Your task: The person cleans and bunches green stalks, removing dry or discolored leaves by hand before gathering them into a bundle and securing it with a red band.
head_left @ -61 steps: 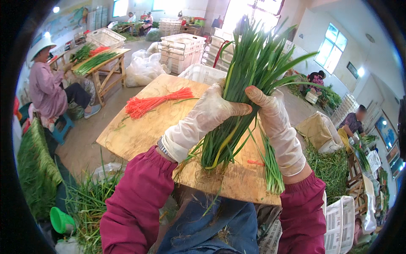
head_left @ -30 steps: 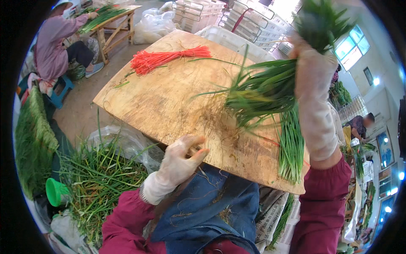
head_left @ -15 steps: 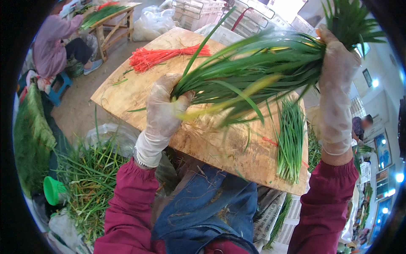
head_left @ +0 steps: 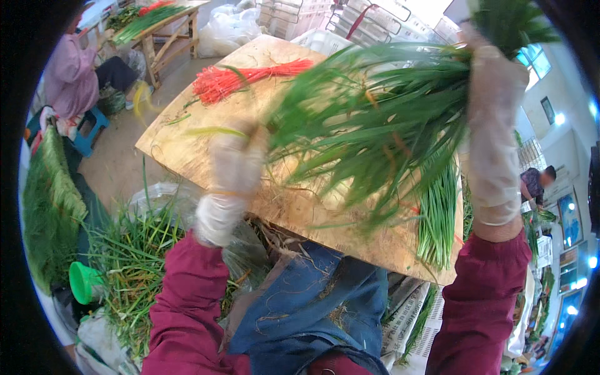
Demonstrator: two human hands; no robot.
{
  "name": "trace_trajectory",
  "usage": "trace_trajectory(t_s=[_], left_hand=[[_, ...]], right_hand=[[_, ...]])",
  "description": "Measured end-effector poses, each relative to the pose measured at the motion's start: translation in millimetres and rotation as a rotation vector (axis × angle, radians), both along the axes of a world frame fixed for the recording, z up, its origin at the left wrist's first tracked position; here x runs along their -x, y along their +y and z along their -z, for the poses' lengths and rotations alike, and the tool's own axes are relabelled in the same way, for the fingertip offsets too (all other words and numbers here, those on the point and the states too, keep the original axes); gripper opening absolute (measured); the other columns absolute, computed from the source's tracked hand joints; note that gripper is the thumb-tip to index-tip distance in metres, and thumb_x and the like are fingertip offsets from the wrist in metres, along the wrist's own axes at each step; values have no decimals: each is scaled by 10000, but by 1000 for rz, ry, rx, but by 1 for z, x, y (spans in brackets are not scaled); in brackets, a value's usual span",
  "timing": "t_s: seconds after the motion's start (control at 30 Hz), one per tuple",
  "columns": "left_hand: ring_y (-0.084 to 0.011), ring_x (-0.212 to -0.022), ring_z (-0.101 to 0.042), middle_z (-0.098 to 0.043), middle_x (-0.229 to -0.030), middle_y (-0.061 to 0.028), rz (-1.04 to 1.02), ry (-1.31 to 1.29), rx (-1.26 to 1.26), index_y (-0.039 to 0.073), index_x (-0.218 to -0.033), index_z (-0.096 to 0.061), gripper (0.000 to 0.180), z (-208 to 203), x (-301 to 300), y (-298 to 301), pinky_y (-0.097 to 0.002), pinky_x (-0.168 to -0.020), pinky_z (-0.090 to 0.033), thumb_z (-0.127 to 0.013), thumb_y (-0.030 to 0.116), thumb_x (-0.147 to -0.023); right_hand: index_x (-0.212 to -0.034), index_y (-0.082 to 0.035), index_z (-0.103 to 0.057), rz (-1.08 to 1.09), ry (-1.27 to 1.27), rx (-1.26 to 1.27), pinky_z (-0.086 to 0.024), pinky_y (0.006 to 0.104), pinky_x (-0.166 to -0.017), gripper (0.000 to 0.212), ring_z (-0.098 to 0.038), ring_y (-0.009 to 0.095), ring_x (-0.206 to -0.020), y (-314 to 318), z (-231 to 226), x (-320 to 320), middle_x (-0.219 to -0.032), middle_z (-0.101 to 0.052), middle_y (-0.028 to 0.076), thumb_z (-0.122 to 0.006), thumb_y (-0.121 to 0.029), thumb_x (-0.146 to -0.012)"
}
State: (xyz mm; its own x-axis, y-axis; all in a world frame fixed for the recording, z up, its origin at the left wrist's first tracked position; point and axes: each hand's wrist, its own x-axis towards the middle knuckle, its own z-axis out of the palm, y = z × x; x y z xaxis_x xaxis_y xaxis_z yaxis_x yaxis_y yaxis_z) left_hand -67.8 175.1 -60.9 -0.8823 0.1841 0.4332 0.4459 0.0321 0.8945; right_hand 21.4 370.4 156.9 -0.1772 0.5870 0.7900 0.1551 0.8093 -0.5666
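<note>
clamping the green bundle (head_left: pixel 400 106) in the right grip (head_left: pixel 497 69) above the desk (head_left: pixel 369 244); being unable to tell, through blur, the state of the left grip (head_left: pixel 239 156); ideally combing lightly, anchoring firmly without crushing.

Free room lies at the left corner of the pale plywood surface (head_left: pixel 172 137), short of the red bundle of thin strips (head_left: pixel 240 80), and along its near edge. A loose fan of long green leaves (head_left: pixel 381 119) bars the middle, between the white-gloved hands; a bundle of slim green stalks (head_left: pixel 437 215) blocks the right side, white plastic crates (head_left: pixel 322 42) the far side.
</note>
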Motion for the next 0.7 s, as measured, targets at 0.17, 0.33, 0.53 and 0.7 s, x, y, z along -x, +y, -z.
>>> trace_trajectory(t_s=[0.17, 0.33, 0.53, 0.7], left_hand=[[-274, -546, -549, -557, -629, -144, 56, 101, -101, 27, -753, -558, 121, -24, -11, -13, -327, -487, -440, -616, 128, -719], [-297, -694, -556, -573, -729, -183, 419, 74, 219, 9, -870, -581, 323, 11, -8, 10, -371, -646, -422, -599, 313, -762], [-178, -736, -568, -588, -901, -131, -9, -163, 39, -31, -994, -556, 314, 25, -15, -49, -266, -679, -444, -580, 218, -804], [-174, -790, -573, -587, -934, -136, 100, 12, -341, -58, -1033, -521, 274, -10, -50, -57, -277, -738, -460, -545, 119, -825]], right_hand=[[-731, -1, -603, -44, -9, 311, -474, 296, -533, 400, -598, 199, -591, -43, -24, -7, -658, -605, 137, -484, -370, -829], [-647, 1, -567, 73, -188, -581, -434, 287, -438, 362, -575, 180, -555, 16, 24, 8, -609, -558, 64, -527, -329, -792], [-779, -72, -651, 636, -560, -782, -457, 278, -628, 269, -576, 189, -686, 77, 13, -4, -706, -616, 79, -609, -336, -747], [-704, 10, -614, 30, -36, -36, -462, 294, -557, 207, -572, 182, -590, 18, 14, -5, -678, -612, 71, -627, -194, -733]])
